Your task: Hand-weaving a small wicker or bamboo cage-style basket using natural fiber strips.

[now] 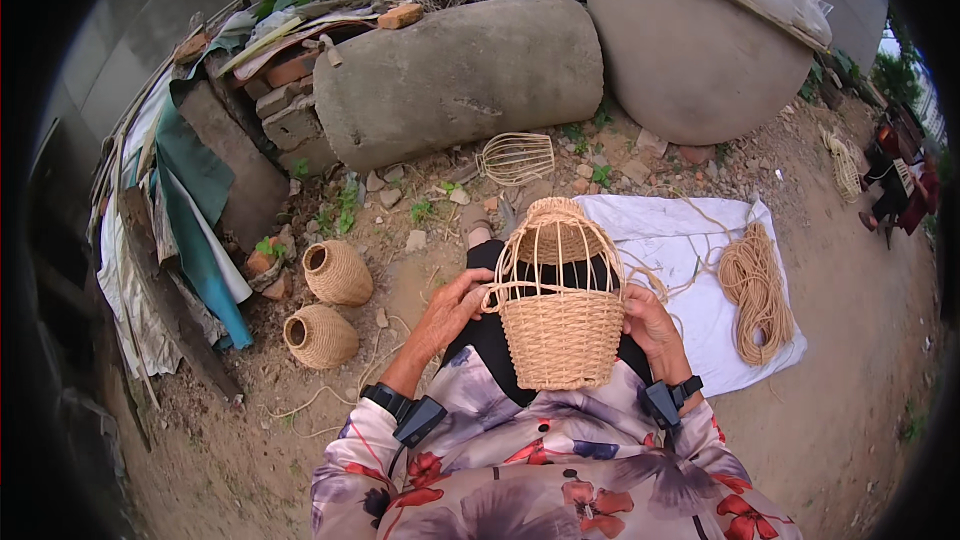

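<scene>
A half-woven basket (560, 338) of tan twisted cord rests on my lap. Its near part is closely woven, bare pale ribs cross its middle, and another woven band shows at the far end. My left hand (452, 312) is closed at the left edge of the weaving, pinching there beside a loop of cord. On the opposite side my right hand (652, 320) grips the basket's edge, its fingertips partly hidden behind the weave. Loose cord trails from the basket's right side toward a coiled hank of cord (757, 285) on a white sheet (668, 220).
Two finished woven vessels (338, 273) lie on the dirt to the left. A bare rib frame (517, 159) lies ahead, before a concrete cylinder (465, 80). Bricks and a teal cloth (195, 145) are piled at left. Another person (903, 172) is at far right near another frame (840, 166).
</scene>
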`<state>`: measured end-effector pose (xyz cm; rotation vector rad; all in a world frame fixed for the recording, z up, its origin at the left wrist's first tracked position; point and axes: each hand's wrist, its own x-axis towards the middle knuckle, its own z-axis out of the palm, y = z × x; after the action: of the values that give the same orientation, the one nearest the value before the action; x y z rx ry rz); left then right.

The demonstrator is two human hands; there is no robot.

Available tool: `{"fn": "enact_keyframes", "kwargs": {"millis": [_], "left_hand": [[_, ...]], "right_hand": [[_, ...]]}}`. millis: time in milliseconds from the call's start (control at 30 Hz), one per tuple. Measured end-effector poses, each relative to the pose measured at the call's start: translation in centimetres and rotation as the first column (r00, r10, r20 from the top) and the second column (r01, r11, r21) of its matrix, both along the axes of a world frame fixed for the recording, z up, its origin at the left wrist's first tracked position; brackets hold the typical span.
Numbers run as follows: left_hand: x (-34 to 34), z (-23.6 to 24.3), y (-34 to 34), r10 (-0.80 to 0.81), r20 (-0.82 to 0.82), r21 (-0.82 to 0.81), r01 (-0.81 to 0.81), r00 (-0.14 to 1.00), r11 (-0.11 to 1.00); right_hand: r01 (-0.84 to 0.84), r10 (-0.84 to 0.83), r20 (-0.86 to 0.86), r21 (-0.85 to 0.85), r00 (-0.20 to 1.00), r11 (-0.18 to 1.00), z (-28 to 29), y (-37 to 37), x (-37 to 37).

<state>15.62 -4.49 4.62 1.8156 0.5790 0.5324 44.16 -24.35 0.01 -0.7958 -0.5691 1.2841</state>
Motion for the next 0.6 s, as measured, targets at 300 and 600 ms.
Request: {"fn": "enact_keyframes", "kwargs": {"millis": [300,600], "left_hand": [[-7.7,-3.6,0.7,0.029,-0.193,-0.226,-0.073,0.981,0.971],[-7.7,-5.6,-0.8,0.119,-0.35,-0.058,-0.148,0.929,0.987]], "right_hand": [[-0.025,0.026,0.037,-0.033,0.999,0.999,0.5,0.6,0.2],[-0.033,0.045,0.151,-0.081,0.987,0.996,2.5,-0.1,-0.4]]}}
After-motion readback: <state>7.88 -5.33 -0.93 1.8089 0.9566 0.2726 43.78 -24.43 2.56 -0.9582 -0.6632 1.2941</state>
